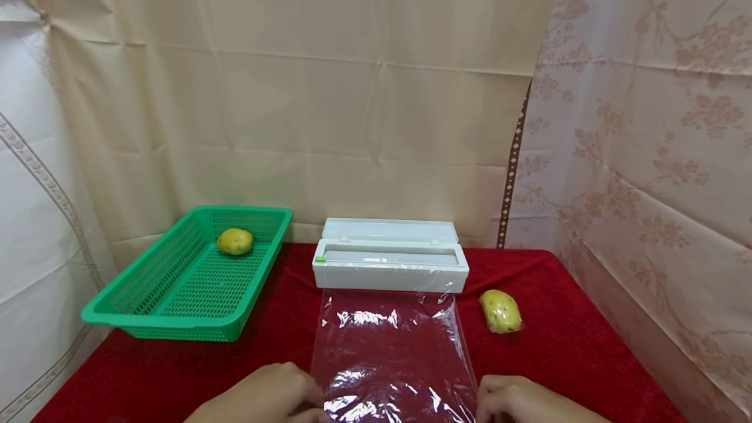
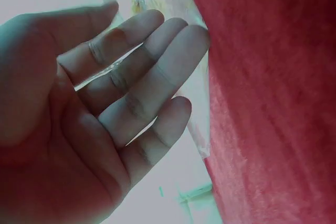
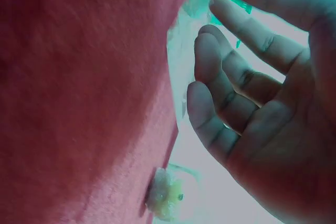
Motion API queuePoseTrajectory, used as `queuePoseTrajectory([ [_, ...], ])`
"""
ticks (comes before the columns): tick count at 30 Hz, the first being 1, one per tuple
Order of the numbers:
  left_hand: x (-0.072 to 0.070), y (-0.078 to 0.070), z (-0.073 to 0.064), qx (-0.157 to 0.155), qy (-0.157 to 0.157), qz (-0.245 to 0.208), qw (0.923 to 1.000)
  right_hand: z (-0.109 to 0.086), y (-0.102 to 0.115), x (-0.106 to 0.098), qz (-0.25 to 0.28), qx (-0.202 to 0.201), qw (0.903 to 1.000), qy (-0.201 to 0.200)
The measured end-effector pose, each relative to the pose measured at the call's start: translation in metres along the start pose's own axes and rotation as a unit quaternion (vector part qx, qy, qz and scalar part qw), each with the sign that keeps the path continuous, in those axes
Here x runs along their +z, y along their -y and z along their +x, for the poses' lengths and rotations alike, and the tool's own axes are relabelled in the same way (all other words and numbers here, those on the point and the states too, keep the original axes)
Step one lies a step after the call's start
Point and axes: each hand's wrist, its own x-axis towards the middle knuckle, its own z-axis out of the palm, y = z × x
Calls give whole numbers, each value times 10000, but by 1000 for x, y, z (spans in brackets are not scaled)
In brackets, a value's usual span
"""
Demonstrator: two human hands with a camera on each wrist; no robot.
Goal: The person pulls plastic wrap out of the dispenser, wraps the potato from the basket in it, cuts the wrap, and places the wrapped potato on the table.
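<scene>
Clear film [image 1: 393, 338] ran over the counter [image 1: 570, 325], near side of the white box [image 1: 390, 279]

Head view hid the palms; wrist cams showed them, left grip [image 2: 105, 98] loosely spread, right grip [image 3: 262, 103] softly bent, thumb apart, both at the film's edges. Only the head view got the whole green basket [image 1: 158, 322], far left.

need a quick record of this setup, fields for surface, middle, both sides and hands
surface: red cloth
middle: clear film, stretching from the dispenser toward the person
dispenser lid: open
left side: green basket with one potato in it
right side: wrapped potato, lying on the cloth
hands: left hand at the film's left edge, right hand at its right edge
contact: cannot tell how firmly, if at all, either hand touches the film
</scene>
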Motion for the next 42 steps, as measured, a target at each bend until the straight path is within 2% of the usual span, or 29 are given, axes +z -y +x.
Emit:
queuePoseTrajectory([
  [4,-3,0,6,-150,-189,224,9995,0,6,-8,196,291,9994,-42],
  [7,-6,6,15,32,-586,596,9965,2,9,-15,32,678,9971,-335],
  [9,-7,13,21,184,-902,855,9921,8,8,-18,-382,694,9942,-730],
  [11,-8,21,29,161,-1189,1017,9875,16,3,-19,-938,480,9872,-1197],
  [14,-11,33,42,-134,-1433,1010,9844,34,-5,-21,-1516,216,9701,-1882],
  [18,-13,47,59,-527,-1627,1042,9797,56,-13,-26,-1684,487,9558,-2359],
  [20,-14,51,67,-720,-1684,1031,9777,65,-16,-30,-1756,720,9488,-2523],
  [23,-16,56,76,-947,-1764,926,9754,77,-20,-33,-1543,1188,9435,-2683],
  [27,-18,60,83,-1145,-1758,758,9748,88,-26,-33,-1111,1779,9388,-2732],
  [29,-19,62,86,-1226,-1702,711,9752,91,-28,-33,-1074,1978,9355,-2724],
  [34,-21,67,90,-1364,-1588,615,9759,95,-34,-33,-1050,2179,9297,-2778],
  [42,-25,67,90,-1466,-1463,434,9774,99,-35,-36,-845,2169,9293,-2869],
])
